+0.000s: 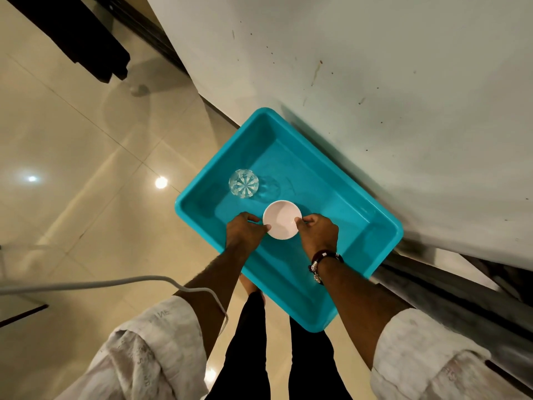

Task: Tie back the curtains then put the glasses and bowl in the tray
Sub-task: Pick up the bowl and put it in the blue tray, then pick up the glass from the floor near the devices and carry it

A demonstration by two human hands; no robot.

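Below, a white bowl (281,220) held over the floor of a turquoise tray (383,223), toward its near-left part. Pinched at its left rim by the left hand (245,230), fingers (253,218) curled along the edge and thumb against the rim. Gripped at the right rim by the right hand (318,232), fingertips hooked over the edge. Cannot tell whether resting on the tray bottom or just above it. Upright in the tray, a clear cut glass (243,183), just beyond and left of the bowl, apart from it. Tray set at a slant, partly on the pale speckled worktop (375,82) and partly overhanging the glossy tiled floor (72,154). On the right wrist, a dark beaded bracelet (324,259). Pale rolled sleeves (150,350) on both forearms, dark trousers (251,356) beneath. Across the left forearm, a grey cable (86,284).
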